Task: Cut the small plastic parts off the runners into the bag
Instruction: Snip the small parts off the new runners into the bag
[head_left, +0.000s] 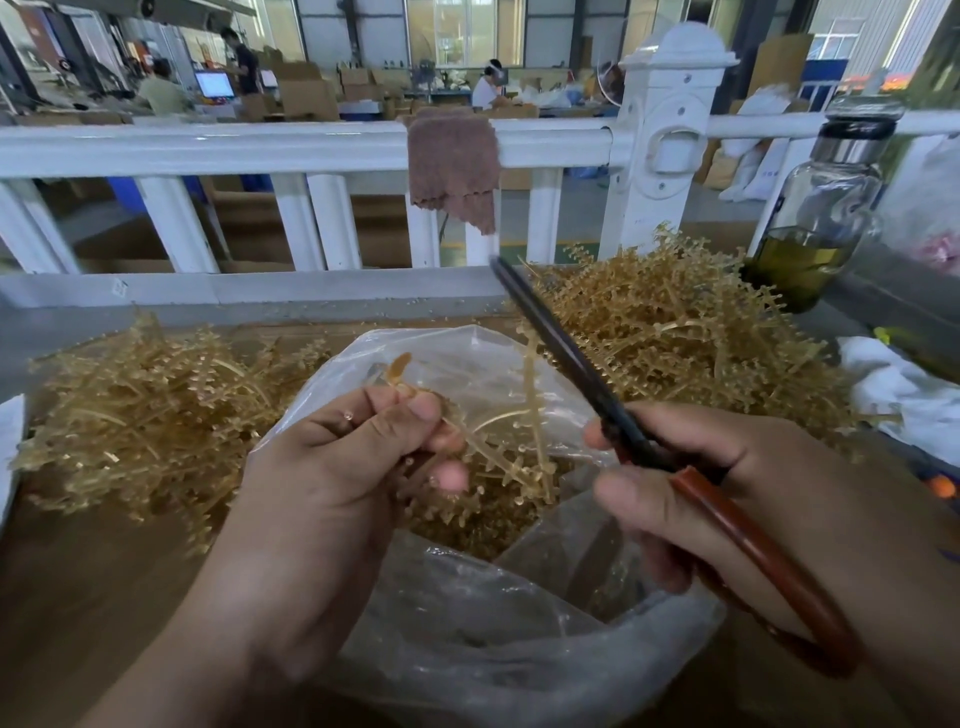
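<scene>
while left hand (332, 467) pinches runner (535, 415), right hand (727, 493) holds scissors (561, 353).

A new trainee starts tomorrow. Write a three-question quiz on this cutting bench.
1. True or false: the left hand grips the scissors.
2. What hangs over the white railing? A) a brown cloth B) a glove C) a cable
3. What lies beneath the runner held in the left hand?

Key: 1. False; the right hand holds the scissors. 2. A. 3. The clear plastic bag.
</scene>
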